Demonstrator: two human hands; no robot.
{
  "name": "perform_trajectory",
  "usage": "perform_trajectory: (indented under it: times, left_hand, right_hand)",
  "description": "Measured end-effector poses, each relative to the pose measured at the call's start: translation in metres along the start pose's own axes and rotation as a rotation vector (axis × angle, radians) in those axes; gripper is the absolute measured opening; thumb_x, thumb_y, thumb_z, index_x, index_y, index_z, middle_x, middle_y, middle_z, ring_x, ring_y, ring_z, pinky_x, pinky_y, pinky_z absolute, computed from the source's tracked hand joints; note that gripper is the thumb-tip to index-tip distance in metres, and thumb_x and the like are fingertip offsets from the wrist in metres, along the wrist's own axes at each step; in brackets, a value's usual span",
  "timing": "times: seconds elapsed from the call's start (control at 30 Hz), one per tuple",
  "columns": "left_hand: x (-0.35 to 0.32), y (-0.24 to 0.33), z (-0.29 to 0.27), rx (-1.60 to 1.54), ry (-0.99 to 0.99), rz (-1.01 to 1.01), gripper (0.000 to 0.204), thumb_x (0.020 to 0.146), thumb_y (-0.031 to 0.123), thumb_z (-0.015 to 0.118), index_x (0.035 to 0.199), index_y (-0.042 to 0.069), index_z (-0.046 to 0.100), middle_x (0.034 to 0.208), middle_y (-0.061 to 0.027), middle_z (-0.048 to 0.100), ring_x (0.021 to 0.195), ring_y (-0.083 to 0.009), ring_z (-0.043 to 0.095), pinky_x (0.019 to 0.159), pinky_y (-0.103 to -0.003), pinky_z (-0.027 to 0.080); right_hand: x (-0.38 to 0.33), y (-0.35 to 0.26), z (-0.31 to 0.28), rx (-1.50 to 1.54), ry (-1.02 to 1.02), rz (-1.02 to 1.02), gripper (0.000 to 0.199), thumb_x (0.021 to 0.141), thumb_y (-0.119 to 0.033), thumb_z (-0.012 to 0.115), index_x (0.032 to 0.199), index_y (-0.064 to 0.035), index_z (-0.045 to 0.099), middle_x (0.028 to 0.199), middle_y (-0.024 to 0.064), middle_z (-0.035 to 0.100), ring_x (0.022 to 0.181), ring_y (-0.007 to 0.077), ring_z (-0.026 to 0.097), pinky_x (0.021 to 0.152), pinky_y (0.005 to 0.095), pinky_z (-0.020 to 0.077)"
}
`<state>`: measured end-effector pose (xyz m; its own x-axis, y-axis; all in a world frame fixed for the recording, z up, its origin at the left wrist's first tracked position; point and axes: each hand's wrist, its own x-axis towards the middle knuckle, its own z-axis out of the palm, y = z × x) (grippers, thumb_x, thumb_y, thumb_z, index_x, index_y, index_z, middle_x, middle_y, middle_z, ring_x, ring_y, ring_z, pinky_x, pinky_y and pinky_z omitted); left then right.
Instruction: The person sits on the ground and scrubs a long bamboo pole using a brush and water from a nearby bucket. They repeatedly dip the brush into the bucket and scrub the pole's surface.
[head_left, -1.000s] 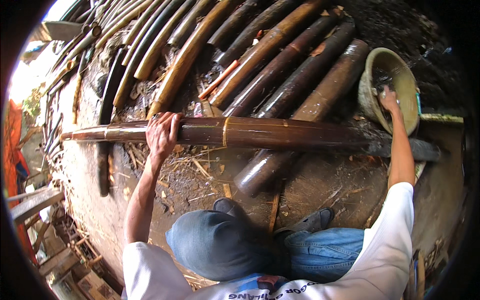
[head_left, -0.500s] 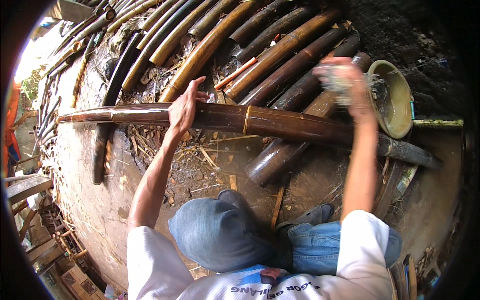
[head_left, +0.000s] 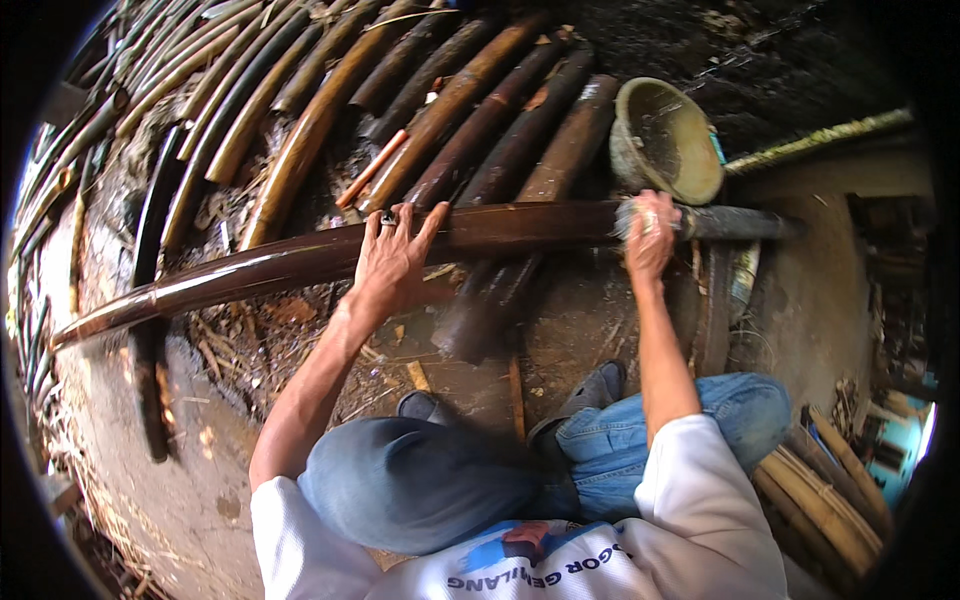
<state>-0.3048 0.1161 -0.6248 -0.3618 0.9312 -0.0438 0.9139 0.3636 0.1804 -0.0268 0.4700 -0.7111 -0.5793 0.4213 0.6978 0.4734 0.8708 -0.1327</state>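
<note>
Stretching from left to right across the scene, a long, dark brown bamboo pole (head_left: 530,228) is lying over other poles, its wet surface catching the light. Its right end (head_left: 745,223) is showing a dull grey stretch. The left hand (head_left: 392,262) is lying open across the pole, left of its middle, with fingers spreading toward the far side. Farther right, the right hand (head_left: 651,232) is closing round a greyish wad (head_left: 625,217) and is pressing it to the pole, just left of the grey stretch. A pale, weathered bucket (head_left: 695,165) is standing just beyond that hand, on the far side of the pole. On the far side, to the left of the bucket, a row of brown bamboo poles (head_left: 470,95) is lying slantwise, with a thin orange stick (head_left: 373,168) resting among them. At the left, a blackish pole (head_left: 150,370) is crossing beneath the long one. Near the person's jeans (head_left: 625,450), a grey shoe (head_left: 598,385) is resting on the floor (head_left: 215,500). Split bamboo strips (head_left: 825,500) are lying at the near right.
</note>
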Motion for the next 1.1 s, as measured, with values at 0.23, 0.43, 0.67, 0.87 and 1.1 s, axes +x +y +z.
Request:
perform_trajectory:
  times: [0.23,0.43,0.67,0.87,1.1]
  left_hand:
    - [0.006,-0.014,0.031,0.009,0.053,-0.052,0.087,0.071,0.038,0.094,0.145,0.015,0.055,0.119,-0.0122,0.065,0.11,-0.0345,0.07,0.102,-0.053,0.048]
    - [-0.085,-0.087,-0.012,0.069,0.024,-0.168,0.088,0.058,0.027,0.101,0.136,0.017,0.061,0.127,-0.0078,0.064,0.121,-0.0326,0.065,0.101,-0.05,0.049]
    - [-0.163,-0.186,-0.006,0.14,0.12,-0.344,0.092,0.061,0.011,0.097,0.143,0.012,0.056,0.134,-0.0098,0.06,0.123,-0.0358,0.061,0.096,-0.05,0.049]
    - [-0.162,-0.178,-0.001,0.193,0.163,-0.347,0.092,0.066,0.007,0.091,0.15,0.012,0.053,0.14,-0.0094,0.058,0.131,-0.0364,0.056,0.107,-0.051,0.049]
    - [-0.183,-0.156,-0.003,0.131,0.103,-0.427,0.104,0.064,0.012,0.093,0.157,0.02,0.047,0.149,-0.0075,0.055,0.136,-0.0352,0.054,0.117,-0.055,0.039]
  right_hand:
    - [0.029,-0.226,0.015,0.341,-0.132,0.059,0.042,0.083,-0.054,0.081,0.089,-0.0127,0.075,0.103,0.01,0.073,0.111,0.0337,0.067,0.1,0.0507,0.0538]
    - [0.015,-0.256,-0.002,0.388,-0.167,0.051,0.024,0.092,-0.035,0.076,0.106,-0.0162,0.078,0.114,0.0098,0.075,0.123,0.0316,0.066,0.115,0.0502,0.0458]
    - [-0.009,-0.088,0.007,0.077,-0.123,0.184,0.025,0.104,-0.029,0.064,0.112,-0.0091,0.078,0.133,0.0124,0.071,0.138,0.0423,0.055,0.119,0.0524,0.0428]
    - [0.024,-0.369,0.032,0.546,-0.31,0.009,0.031,0.094,-0.044,0.074,0.1,-0.0142,0.081,0.111,0.0058,0.078,0.12,0.0374,0.069,0.107,0.0508,0.0538]
    - [0.001,-0.1,-0.032,-0.02,-0.243,0.115,0.02,0.102,-0.019,0.06,0.098,-0.0068,0.075,0.105,0.0146,0.074,0.116,0.039,0.065,0.109,0.0535,0.0474]
